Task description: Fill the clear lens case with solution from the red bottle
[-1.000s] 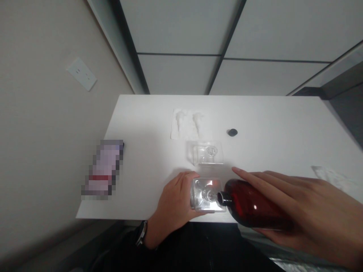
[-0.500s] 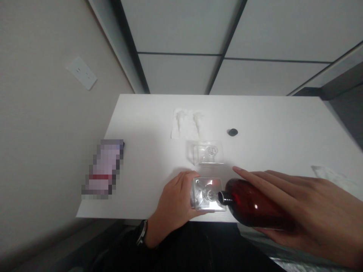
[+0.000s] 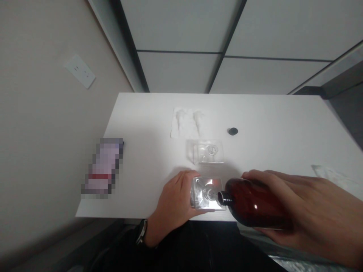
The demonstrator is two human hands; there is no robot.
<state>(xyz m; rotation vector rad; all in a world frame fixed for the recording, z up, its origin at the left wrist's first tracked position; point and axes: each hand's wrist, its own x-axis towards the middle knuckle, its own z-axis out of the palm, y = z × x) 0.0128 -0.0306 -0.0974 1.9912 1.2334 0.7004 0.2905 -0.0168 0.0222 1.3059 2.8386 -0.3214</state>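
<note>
My left hand (image 3: 177, 198) is closed around the left side of a clear plastic box (image 3: 208, 185) at the table's front edge. The box has a round ring-like part in its middle. In my right hand (image 3: 306, 211) is a reddish-brown bottle (image 3: 255, 206), wrapped by the fingers and tilted on its side. Its uncapped mouth points left, over the box's right side. Whether liquid is flowing I cannot tell. Just behind stands a second clear box (image 3: 202, 154) with a similar round part.
On the white table (image 3: 144, 124) lie a white tissue (image 3: 188, 130) bearing two whitish wisps, a small dark cap (image 3: 233, 131) and, at right, a crumpled clear wrapper (image 3: 330, 175). A pixelated phone-like object (image 3: 106, 162) lies at the left edge. A wall socket (image 3: 81, 71) is at left.
My right index finger, stretched out along the bottle before, has drawn back and curled against it. The bottle and my left hand with the box have hardly moved.
</note>
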